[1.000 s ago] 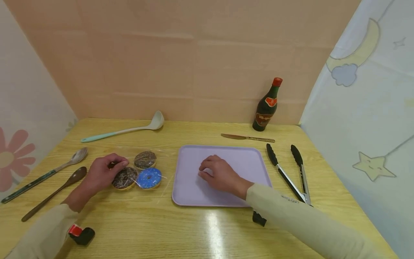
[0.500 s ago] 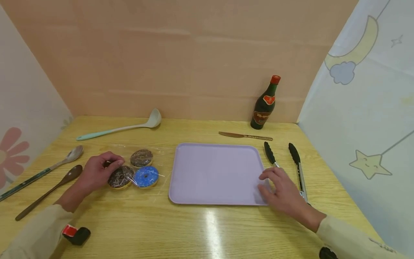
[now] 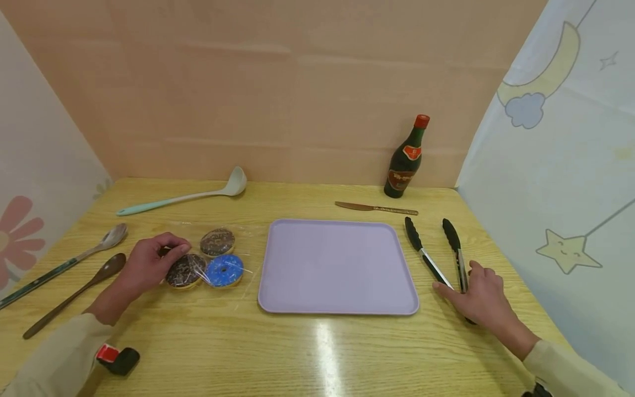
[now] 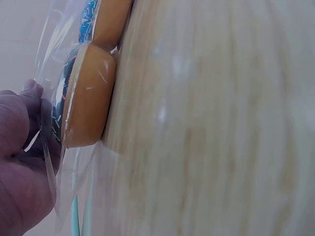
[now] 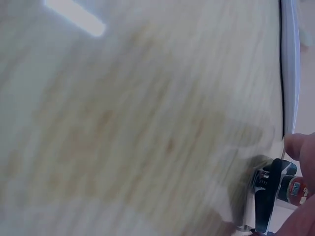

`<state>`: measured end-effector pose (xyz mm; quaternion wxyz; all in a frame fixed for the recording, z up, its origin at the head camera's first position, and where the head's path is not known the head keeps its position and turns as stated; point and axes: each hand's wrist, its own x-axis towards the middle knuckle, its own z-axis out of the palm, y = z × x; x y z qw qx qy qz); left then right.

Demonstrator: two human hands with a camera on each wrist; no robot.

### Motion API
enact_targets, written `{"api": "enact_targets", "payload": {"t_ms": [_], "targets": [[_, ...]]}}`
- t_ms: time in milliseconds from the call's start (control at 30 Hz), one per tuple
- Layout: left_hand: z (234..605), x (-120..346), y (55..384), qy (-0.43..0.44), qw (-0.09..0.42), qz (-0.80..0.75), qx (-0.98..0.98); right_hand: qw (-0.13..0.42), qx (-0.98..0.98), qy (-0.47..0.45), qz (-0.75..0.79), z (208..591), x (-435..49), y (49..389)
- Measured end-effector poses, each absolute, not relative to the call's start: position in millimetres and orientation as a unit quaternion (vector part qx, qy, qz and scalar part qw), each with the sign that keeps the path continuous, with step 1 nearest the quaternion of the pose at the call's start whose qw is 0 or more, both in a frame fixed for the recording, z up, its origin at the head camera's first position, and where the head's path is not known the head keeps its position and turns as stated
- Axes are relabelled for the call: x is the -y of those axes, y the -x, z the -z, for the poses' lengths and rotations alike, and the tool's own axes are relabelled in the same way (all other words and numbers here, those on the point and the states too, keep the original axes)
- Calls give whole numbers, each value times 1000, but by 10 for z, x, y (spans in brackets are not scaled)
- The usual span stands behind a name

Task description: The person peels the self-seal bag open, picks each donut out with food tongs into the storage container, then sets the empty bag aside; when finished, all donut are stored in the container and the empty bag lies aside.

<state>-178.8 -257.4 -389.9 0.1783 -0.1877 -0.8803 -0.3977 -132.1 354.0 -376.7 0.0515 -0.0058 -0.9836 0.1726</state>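
Bag: here it is, the clear bag point(image 3: 246, 242) flat on the desk point(image 3: 278, 353), left of the tray point(image 3: 337, 267), with 3 donuts inside, 2 dark brown and 1 blue point(image 3: 225, 271).
Left hand: the left hand point(image 3: 151, 264) has thumb and fingertips together, pinching the film beside the nearer brown donut.
Right hand: out by the tongs point(image 3: 435, 271), the right hand point(image 3: 478, 295) is wide, thumb and fingers apart astride the 2 arms; firm contact, I cannot tell.
Bag handling: looks light, slick and floppy, with the donuts likely shifting inside; best held by the loose film or beneath a donut, no squeezing the tops.
Tongs handling: stiff, springy, slippery on the metal; best taken around both arms.
Bottle labels: the bottle point(image 3: 403, 165) wears a neck label point(image 3: 412, 153) and a body label point(image 3: 401, 179), both too small to read.
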Motion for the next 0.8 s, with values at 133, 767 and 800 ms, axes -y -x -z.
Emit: {"api": "enact_targets", "payload": {"t_ms": [133,767,800], "targets": [[3903,2581,1786,184,176,398,881,6,986,17,-167,3755,-3530,1402],[3900,2573,1802,184,181,401,879,26,973,-10,-228,3691,-3473,1494],[3900,2575,1801,182,181,402,879,34,972,-24,-231,3671,-3451,1500]]}}
